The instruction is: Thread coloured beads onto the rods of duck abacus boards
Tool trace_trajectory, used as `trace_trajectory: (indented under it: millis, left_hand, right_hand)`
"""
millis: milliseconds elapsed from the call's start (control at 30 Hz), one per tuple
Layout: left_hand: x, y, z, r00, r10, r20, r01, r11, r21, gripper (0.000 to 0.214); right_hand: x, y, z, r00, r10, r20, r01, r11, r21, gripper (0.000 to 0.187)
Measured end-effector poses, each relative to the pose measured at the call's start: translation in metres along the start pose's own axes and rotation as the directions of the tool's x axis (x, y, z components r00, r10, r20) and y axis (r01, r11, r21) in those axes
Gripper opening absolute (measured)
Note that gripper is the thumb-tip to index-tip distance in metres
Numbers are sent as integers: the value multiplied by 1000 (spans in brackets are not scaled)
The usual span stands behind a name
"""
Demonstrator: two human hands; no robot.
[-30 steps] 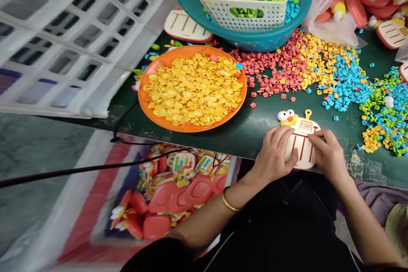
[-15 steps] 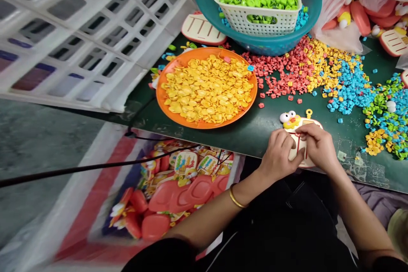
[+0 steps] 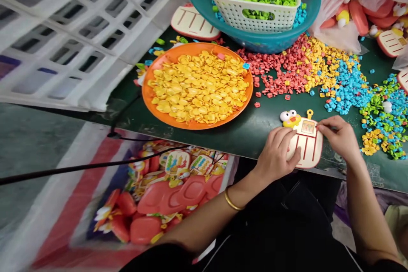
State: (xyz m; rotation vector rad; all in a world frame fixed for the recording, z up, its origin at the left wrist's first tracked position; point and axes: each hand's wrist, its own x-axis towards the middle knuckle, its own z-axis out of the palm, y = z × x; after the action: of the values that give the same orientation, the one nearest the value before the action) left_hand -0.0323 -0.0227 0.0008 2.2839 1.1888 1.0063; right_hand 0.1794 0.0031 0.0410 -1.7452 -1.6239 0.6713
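Note:
A cream toy board (image 3: 308,146) with red slots and a red edge lies at the table's front edge. A yellow duck-like head (image 3: 290,118) with bulging white eyes sits at its upper left, beside a small yellow loop (image 3: 309,114). My left hand (image 3: 276,151) grips the board's left side, fingers on its face and thumb low down. At the upper right corner, my right hand (image 3: 339,137) is pinched closed by the end of the rightmost slot. A speck of red shows at its fingertips, too small to name. A picture panel (image 3: 307,126) is visible between the hands.
An orange plate (image 3: 149,93) of yellow pieces stands to the left. Behind it, a teal basin (image 3: 255,42) holds a white basket (image 3: 223,8) of green pieces. Loose red pieces (image 3: 277,78) and blue pieces (image 3: 347,89) cover the table. A white crate (image 3: 73,29) leans at left.
My right hand has moved right, from the board's middle slots to its upper right corner, uncovering the picture panel. My left hand still holds the board. The view has shifted slightly.

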Motion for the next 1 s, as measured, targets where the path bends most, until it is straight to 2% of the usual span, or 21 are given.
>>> trace_trajectory:
  millis: [67,133,233,333,467,600,667,733,833,900,1000]
  left_hand:
    - [0,0,1,1000,-25,-12,25,1000,17,39]
    - [0,0,1,999,-44,-23,45,998,35,36]
    - [-1,0,2,997,-53,-54,56,997,56,30]
    - [-1,1,3,996,-48,-77,53,997,60,27]
    - [-1,0,3,998,-48,-47,50,998,28,23]
    - [1,-1,3,999,-33,4,33,999,40,21]
    - [3,-1,2,999,-32,17,31,998,48,21]
    - [4,1,1,999,-35,21,34,999,40,20]
    - [5,3,1,998,-50,31,50,999,21,22]
    - [6,3,0,997,-59,58,58,998,17,23]
    - [7,2,0,993,-48,105,47,999,9,22]
  right_hand:
    - [-18,5,5,996,-6,-93,4,1000,-21,17]
    - [-26,6,15,984,-88,-155,74,993,-91,21]
    - [-31,5,21,971,-207,-118,176,957,-231,29]
    - [-41,4,19,967,-251,-41,230,930,-287,31]
    - [-54,1,22,960,-280,-2,272,934,-231,31]
    - [-29,-8,23,960,-280,15,280,958,-67,27]
    - [-10,-12,13,971,-238,-24,238,971,-26,20]
    - [1,-13,-1,979,-195,-65,191,980,-62,16]
    - [-7,-10,-12,980,-186,69,192,976,-104,13]
    - [-22,-6,-5,969,-215,120,228,968,-108,15]
    - [-40,-8,22,953,-295,70,300,950,-88,25]
